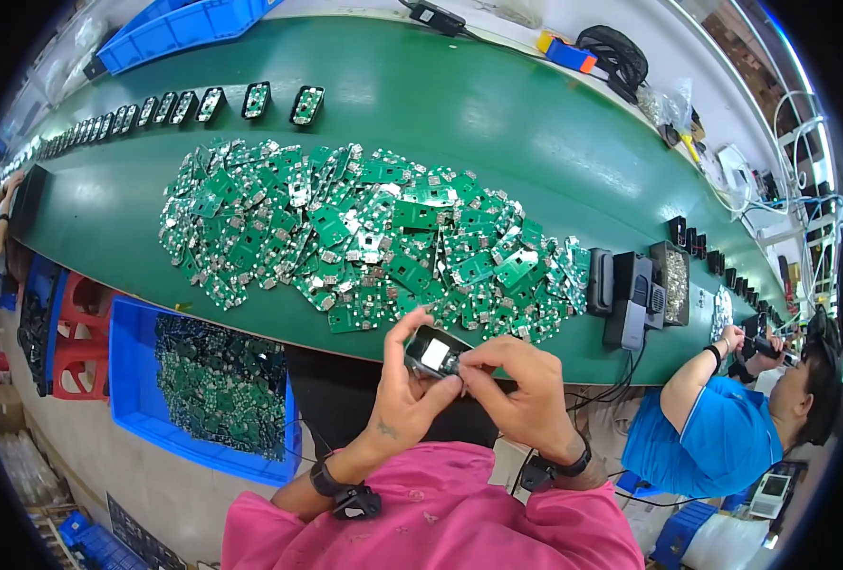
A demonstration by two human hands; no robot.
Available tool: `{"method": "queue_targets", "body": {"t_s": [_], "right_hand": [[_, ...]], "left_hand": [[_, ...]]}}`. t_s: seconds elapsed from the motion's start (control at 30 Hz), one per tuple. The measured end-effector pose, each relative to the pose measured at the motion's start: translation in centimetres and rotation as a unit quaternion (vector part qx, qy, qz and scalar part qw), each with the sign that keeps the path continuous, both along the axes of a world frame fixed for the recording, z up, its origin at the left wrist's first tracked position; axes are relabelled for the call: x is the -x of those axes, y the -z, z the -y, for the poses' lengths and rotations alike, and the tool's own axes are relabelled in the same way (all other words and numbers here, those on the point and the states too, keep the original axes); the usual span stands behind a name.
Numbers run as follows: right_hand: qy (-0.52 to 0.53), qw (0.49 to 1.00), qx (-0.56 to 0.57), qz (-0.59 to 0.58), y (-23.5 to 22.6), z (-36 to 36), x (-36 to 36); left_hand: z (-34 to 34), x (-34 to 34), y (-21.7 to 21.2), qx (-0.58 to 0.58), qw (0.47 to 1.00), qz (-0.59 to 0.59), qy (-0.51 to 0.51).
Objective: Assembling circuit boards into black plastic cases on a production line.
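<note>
**Small black housing held in both hands at the edge of the green belt**

The person in the pink top has a small black plastic housing with a pale insert point(436, 352) held up between both hands, just in front of the near edge of the long green worktop point(498, 123). The left hand point(404, 385) cradles it from below and behind, thumb up along its side, fingers closed around it. The right hand point(521, 388) comes in from the other side with its fingertips point(466, 377) pinched on the housing's near corner. To my eye this is a fitting step: a part is being seated or pressed into the shell. The next move looks to call for a firm, square press with the left hand holding steady, though I can't see whether the piece is fully home.

On the worktop just beyond the hands lies a broad loose heap of small green circuit boards point(364, 233). Farther off, a row of black housings with green boards set in them point(203, 103) runs away to the left.

A blue plastic crate point(129, 380) below the worktop's edge, left of the person, holds more green boards. Another blue tray point(179, 28) sits at the far side; its contents are out of sight. To the right, a small dark open box point(673, 282) holds tiny silvery parts, probably screws. A co-worker in a blue shirt point(702, 432) works beyond it.
</note>
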State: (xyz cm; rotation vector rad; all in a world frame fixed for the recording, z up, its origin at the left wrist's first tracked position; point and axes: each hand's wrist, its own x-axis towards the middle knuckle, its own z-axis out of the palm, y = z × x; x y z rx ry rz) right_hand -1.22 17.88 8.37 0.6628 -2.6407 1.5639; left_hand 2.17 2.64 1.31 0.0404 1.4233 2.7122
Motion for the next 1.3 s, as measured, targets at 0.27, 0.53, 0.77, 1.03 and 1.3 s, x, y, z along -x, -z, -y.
{"method": "queue_targets", "body": {"t_s": [0.27,0.53,0.77,1.03,1.3], "right_hand": [[-0.046,0.999,-0.015,-0.014,-0.4,-0.7,1.5],[0.137,0.947,-0.280,-0.070,5.0,-8.0,11.6],[0.237,0.928,-0.211,-0.194,6.0,-8.7,12.1],[0.164,0.926,0.294,0.171,3.7,-6.7,5.4],[0.055,0.727,0.538,0.423,7.4,-3.5,-1.4]], "left_hand": [[1.9,1.0,0.9,0.145,0.986,-0.017,0.080],[2.9,0.6,0.9,-0.029,0.990,0.047,0.133],[2.4,0.2,2.5,-0.218,0.958,0.072,0.174],[2.5,0.8,3.3,-0.094,0.983,0.046,0.149],[1.2,0.9,2.4,-0.100,0.985,0.107,0.092]]}}
